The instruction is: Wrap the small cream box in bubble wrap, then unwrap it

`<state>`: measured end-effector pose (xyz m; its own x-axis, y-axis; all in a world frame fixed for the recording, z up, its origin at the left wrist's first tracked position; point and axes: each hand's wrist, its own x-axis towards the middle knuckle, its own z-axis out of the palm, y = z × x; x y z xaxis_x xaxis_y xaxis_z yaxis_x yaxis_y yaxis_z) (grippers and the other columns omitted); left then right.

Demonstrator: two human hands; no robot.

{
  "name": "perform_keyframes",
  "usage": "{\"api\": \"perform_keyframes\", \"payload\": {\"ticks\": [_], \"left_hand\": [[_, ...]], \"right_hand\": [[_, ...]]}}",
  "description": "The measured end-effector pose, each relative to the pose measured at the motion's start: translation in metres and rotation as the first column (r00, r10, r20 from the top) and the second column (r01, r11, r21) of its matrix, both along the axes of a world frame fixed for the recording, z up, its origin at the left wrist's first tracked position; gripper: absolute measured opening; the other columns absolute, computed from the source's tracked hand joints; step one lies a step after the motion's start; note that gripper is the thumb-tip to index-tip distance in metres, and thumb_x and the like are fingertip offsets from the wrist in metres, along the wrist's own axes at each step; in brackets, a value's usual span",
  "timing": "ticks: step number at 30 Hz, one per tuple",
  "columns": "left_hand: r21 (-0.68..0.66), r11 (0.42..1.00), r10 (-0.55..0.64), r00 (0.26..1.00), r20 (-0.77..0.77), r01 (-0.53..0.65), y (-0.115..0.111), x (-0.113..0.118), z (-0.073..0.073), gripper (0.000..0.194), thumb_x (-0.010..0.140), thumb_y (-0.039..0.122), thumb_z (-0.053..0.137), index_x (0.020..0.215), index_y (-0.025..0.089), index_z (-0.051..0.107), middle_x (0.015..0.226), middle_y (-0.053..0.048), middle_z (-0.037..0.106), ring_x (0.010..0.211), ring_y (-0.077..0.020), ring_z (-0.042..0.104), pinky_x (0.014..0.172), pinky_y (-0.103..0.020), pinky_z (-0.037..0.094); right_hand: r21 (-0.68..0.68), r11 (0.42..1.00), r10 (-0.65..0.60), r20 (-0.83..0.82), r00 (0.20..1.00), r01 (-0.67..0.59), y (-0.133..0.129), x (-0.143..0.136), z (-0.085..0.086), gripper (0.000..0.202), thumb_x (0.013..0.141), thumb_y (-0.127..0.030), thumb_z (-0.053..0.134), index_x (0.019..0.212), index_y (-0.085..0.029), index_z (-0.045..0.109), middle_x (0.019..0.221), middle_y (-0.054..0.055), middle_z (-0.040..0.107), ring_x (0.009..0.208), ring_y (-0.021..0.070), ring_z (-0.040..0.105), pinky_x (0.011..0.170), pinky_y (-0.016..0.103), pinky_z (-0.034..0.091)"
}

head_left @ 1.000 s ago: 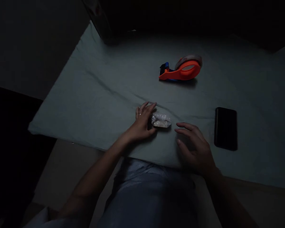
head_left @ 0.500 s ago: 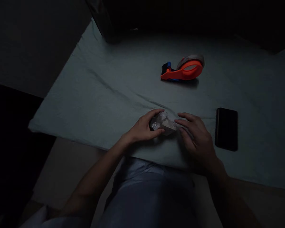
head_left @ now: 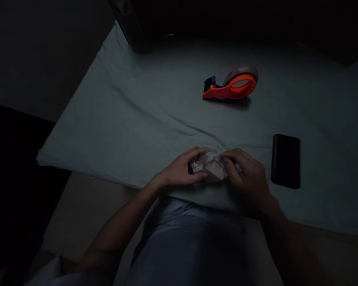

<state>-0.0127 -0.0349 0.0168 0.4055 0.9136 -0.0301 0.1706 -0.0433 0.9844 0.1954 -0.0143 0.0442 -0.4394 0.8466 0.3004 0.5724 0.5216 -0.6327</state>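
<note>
Head: right hand (head_left: pixel 251 174) now on packet (head_left: pixel 214 168)

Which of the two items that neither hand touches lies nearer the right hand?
The flat black rectangular item, just to the right of the right hand; the orange tape dispenser lies farther off.

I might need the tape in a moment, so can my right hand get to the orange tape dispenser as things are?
Probably yes: only bare pale green cloth shows between your right hand and the orange plastic tape dispenser, though those fingers are pinching the clear plastic-wrapped packet.
</note>
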Motion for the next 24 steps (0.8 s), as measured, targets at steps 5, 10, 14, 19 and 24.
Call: {"api": "perform_keyframes", "payload": {"ticks": [5, 10, 14, 19, 24], "left_hand": [[0.272, 0.962, 0.007, 0.999, -0.041, 0.004, 0.009, 0.012, -0.007, 0.069, 0.069, 0.007, 0.052, 0.136, 0.021, 0.040, 0.132, -0.011, 0.047, 0.128, -0.0233, 0.045, 0.110, -0.040, 0.037], [0.364, 0.931, 0.098, 0.984, -0.146, -0.039, 0.015, 0.018, -0.020, 0.086, 0.066, 0.005, 0.048, 0.145, 0.022, 0.020, 0.149, -0.015, 0.028, 0.142, -0.0284, 0.024, 0.118, -0.051, 0.022], [0.375, 0.911, 0.263, 0.943, -0.205, -0.172, 0.010, 0.015, -0.021, 0.086, 0.072, 0.016, 0.058, 0.146, 0.021, 0.014, 0.153, -0.017, 0.019, 0.145, -0.0323, 0.016, 0.118, -0.055, 0.017], [0.278, 0.880, 0.436, 0.886, -0.154, -0.385, 0.008, 0.021, -0.012, 0.047, 0.084, 0.025, 0.058, 0.128, 0.019, 0.043, 0.125, -0.012, 0.052, 0.120, -0.0229, 0.049, 0.104, -0.041, 0.041], [0.400, 0.834, 0.443, 0.893, -0.075, -0.380, 0.005, 0.032, -0.010, 0.032, 0.082, 0.012, 0.054, 0.114, 0.018, 0.051, 0.108, -0.008, 0.057, 0.105, -0.0184, 0.055, 0.092, -0.033, 0.047]], "right_hand": [[-0.157, 0.953, -0.285, -0.170, 0.943, 0.260, 0.010, -0.006, -0.002, 0.013, 0.089, -0.025, 0.052, 0.087, -0.023, 0.064, 0.081, 0.001, 0.068, 0.075, 0.0169, 0.064, 0.069, 0.030, 0.052], [-0.235, 0.939, -0.314, -0.292, 0.903, 0.251, 0.028, -0.012, -0.012, 0.015, 0.088, -0.028, 0.055, 0.100, -0.022, 0.062, 0.094, 0.004, 0.068, 0.085, 0.0183, 0.065, 0.075, 0.034, 0.054], [-0.206, 0.937, -0.329, -0.249, 0.911, 0.282, 0.027, -0.011, -0.024, 0.029, 0.084, -0.030, 0.061, 0.111, -0.022, 0.057, 0.110, 0.008, 0.063, 0.093, 0.0195, 0.064, 0.081, 0.038, 0.054], [-0.290, 0.938, -0.239, -0.141, 0.961, 0.191, 0.020, -0.017, -0.030, 0.030, 0.080, -0.035, 0.066, 0.106, -0.021, 0.058, 0.101, 0.006, 0.064, 0.080, 0.0167, 0.061, 0.071, 0.034, 0.053], [-0.145, 0.976, -0.180, -0.118, 0.977, 0.163, 0.012, -0.027, -0.023, 0.009, 0.081, -0.026, 0.062, 0.081, -0.022, 0.054, 0.082, 0.002, 0.058, 0.075, 0.0159, 0.057, 0.068, 0.030, 0.049]]}}
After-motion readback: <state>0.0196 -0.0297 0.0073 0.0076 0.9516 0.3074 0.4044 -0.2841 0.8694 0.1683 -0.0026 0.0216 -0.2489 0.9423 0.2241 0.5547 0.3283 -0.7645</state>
